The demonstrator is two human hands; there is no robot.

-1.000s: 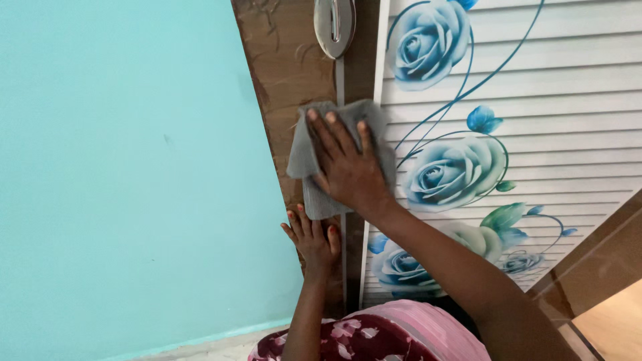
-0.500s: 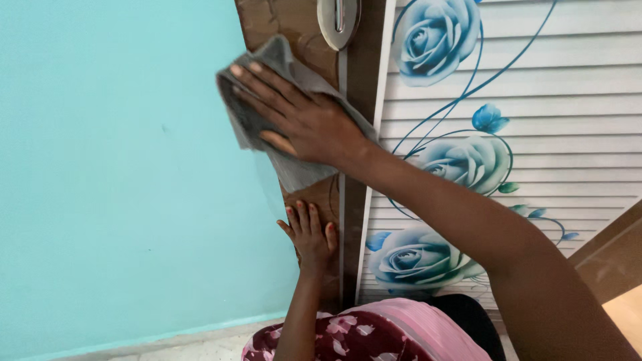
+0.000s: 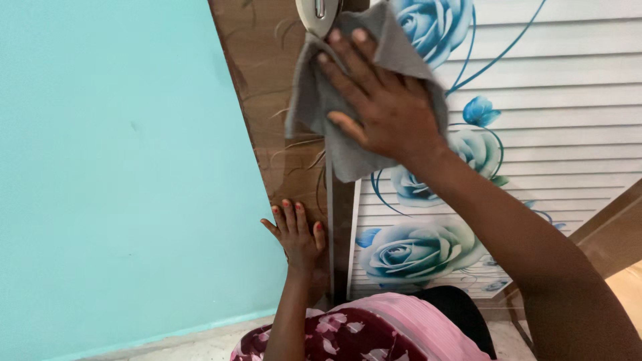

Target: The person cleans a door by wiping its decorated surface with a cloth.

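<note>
We see on the left a wide turquoise wall point(image 3: 114, 187), and beside it the brown wood-pattern panel point(image 3: 267, 100) of a cupboard, which narrows toward the bottom. To the right of it stands a white slatted door point(image 3: 568, 93) printed with blue roses point(image 3: 414, 251) and thin curling stems. At the top edge a metal handle plate point(image 3: 313, 15) shows only in part, because the grey cloth point(image 3: 348, 100) covers its right side. At the bottom of the view is a pink and dark red flowered garment point(image 3: 361, 331), and in the lower right corner a brown frame edge point(image 3: 612, 234). The right forearm crosses in front of the lower roses and hides some of them.

The right hand point(image 3: 384, 107) lies flat on the grey cloth, fingers spread a little and stretched, pressing it against the seam between the brown panel and the white door, just under the handle plate. It does not clench the cloth; the cloth hangs loose below the palm and at the left side. The left hand point(image 3: 297, 237) is open, the fingers together and straight, resting flat on the lower part of the brown panel, near the seam. It holds nothing.

Half a second before, the cloth and the right hand were more to the left, over the edge where the brown panel meets the turquoise wall. Now they have moved right and up, to the handle plate. The left hand stays at nearly the same place.
</note>
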